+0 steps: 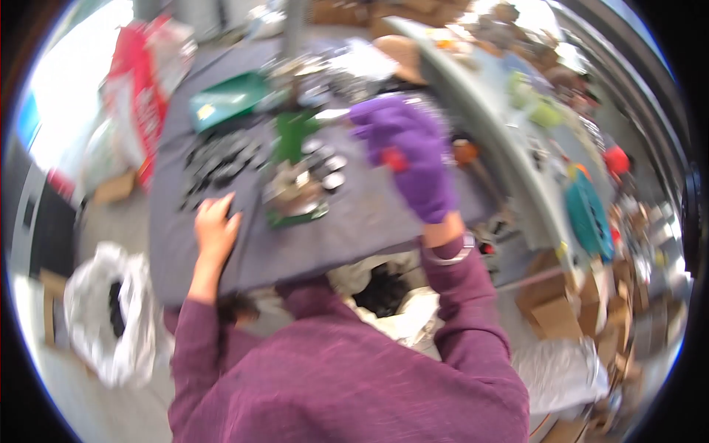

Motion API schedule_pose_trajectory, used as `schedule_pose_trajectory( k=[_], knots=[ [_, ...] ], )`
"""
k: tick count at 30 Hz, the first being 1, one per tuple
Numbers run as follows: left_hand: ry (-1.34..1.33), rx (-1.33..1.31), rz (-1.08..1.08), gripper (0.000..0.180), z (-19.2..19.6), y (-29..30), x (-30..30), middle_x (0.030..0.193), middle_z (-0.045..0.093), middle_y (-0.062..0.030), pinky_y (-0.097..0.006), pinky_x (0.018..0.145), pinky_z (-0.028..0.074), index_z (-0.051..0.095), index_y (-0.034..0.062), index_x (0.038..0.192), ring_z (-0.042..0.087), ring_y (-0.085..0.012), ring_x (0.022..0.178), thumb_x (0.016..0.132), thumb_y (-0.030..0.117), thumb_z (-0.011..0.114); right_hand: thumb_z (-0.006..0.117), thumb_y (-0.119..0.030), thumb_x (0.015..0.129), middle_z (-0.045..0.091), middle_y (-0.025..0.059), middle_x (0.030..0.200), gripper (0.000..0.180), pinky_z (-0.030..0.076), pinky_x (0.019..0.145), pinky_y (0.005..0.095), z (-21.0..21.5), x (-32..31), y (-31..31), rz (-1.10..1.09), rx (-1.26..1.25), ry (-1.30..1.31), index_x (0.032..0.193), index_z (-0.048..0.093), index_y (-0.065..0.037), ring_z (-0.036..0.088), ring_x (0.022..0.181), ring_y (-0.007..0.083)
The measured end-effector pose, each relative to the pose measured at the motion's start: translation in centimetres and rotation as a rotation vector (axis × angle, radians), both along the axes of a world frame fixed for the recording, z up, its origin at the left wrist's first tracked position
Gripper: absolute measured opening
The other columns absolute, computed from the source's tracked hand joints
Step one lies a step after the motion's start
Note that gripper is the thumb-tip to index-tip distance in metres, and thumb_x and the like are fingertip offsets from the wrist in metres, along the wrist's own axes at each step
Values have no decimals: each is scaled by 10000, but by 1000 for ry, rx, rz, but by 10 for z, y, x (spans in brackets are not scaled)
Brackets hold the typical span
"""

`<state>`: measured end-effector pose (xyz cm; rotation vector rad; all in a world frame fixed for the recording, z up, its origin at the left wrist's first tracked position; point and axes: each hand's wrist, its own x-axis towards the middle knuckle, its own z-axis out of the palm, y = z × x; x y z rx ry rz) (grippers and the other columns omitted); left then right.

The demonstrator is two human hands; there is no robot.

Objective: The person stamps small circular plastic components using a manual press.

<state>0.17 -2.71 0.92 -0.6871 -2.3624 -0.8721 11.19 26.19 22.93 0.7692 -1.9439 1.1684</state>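
My bare left hand is over the near left part of the cloth-covered table, its thumb and forefinger apart. Just beyond it lies a pile of small black pieces. My right hand, in a purple glove, is raised over the right side of the table with curled fingers. A red spot shows against the glove; blur hides what the fingers close on. Between my hands stands a green metal device with a grey upright post. Several round silvery discs sit beside its base.
A green scoop-like tray lies at the far left of the table. A grey raised edge runs along the right. White bags stand on the floor, and cardboard boxes crowd the right.
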Motion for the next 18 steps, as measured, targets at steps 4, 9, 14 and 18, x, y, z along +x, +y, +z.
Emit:
schedule_pose_trajectory(
  k=[4, 9, 14, 18],
  knots=[
    [-143, 248, 46, 582, 4, 21, 8, 928, 643, -137, -390, 773, 514, 584, 73, 1237, 626, -309, 865, 677, 95, 741, 427, -214, 978, 539, 20, 623, 360, 481, 716, 278, 3, 0, -4, 94, -289, -358, 1017, 648, 66, 500, 583, 82],
    [-162, 325, -70, 726, 22, 61, 12, 978, 659, -100, -337, 779, 506, 479, 88, 1358, 632, -238, 890, 683, 31, 741, 465, -164, 964, 599, 37, 672, 300, 501, 731, 273, -2, -12, -9, 117, -242, -340, 1004, 672, 50, 513, 568, 78],
    [-161, 243, -53, 786, 28, 88, 2, 1002, 673, -126, -383, 857, 495, 412, 10, 1386, 626, -295, 964, 674, 42, 742, 437, -190, 972, 555, 36, 645, 340, 497, 737, 296, -2, -9, -11, 91, -226, -309, 1014, 653, 70, 499, 573, 91],
    [-242, 286, -46, 843, 32, 102, 1, 1069, 687, -148, -398, 916, 463, 356, -23, 1409, 603, -318, 1038, 676, 99, 752, 405, -216, 977, 498, 27, 597, 381, 485, 728, 310, -5, -8, -12, 71, -260, -287, 1021, 633, 85, 488, 577, 111]
  ],
)
